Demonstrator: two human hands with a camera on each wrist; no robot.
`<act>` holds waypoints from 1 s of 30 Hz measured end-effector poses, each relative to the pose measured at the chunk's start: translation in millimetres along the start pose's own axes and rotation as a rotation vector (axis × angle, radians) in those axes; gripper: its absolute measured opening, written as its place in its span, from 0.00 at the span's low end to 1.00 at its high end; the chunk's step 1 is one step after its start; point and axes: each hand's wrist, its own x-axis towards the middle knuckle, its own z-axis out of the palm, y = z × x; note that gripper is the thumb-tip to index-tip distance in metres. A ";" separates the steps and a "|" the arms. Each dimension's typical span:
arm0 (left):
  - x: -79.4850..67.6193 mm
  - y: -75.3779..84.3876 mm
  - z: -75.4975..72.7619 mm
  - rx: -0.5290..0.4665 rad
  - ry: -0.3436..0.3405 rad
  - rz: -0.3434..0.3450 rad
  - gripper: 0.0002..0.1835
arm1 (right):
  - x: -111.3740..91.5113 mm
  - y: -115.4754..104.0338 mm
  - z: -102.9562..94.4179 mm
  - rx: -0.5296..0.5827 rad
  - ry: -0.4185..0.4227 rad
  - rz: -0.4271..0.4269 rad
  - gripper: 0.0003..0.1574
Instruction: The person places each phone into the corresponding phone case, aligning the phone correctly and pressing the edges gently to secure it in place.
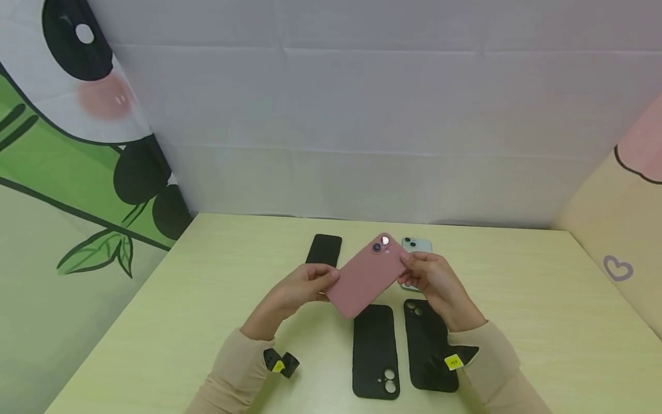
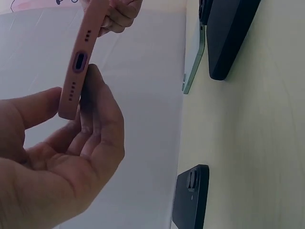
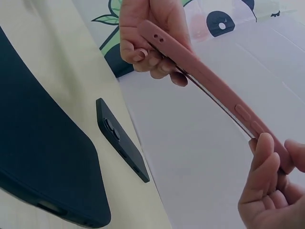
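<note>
1. Holding a pink rectangular smartphone in a smooth matching cover (image 1: 364,280) with both hands, we have it tilted above the pale yellow wood-grain table (image 1: 155,345), camera end toward the upper right.
2. Our left hand (image 1: 296,292) pinches one corner at the charging-port end between thumb and fingers.
3. Our right hand (image 1: 438,283) pinches the diagonally opposite corner, near the lenses.
4. Beyond our left hand lies a black rectangular phone-shaped slab (image 1: 324,248); a pale green phone with two lenses (image 1: 421,245) lies partly hidden behind our right.
5. Nearer us, a black cover with camera holes at its near end (image 1: 374,345) lies just beside another black cover (image 1: 423,345), holes at its far end.
</note>
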 end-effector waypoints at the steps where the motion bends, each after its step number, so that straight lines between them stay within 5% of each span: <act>1: 0.7 -0.1 0.7 0.012 -0.025 0.000 0.19 | 0.3 -0.4 -0.7 -0.006 -0.010 0.001 0.13; 5: 2.2 0.8 4.2 0.044 -0.119 -0.008 0.17 | 2.2 -1.3 -3.8 -0.017 -0.025 0.001 0.13; 9: 3.9 1.5 9.4 0.030 -0.129 -0.024 0.15 | 4.8 -1.9 -5.9 -0.009 -0.018 0.002 0.13; 16: 8.3 -0.7 18.9 -0.018 0.001 -0.023 0.13 | 9.1 -1.3 -5.7 0.000 0.013 0.006 0.11; 24: 18.3 -4.5 29.6 -0.105 0.131 -0.043 0.14 | 17.1 7.0 -6.4 -0.278 -0.050 0.028 0.24; 30: 27.4 -8.0 36.8 -0.168 0.192 -0.078 0.14 | 22.7 15.6 -6.8 -0.348 -0.116 0.075 0.30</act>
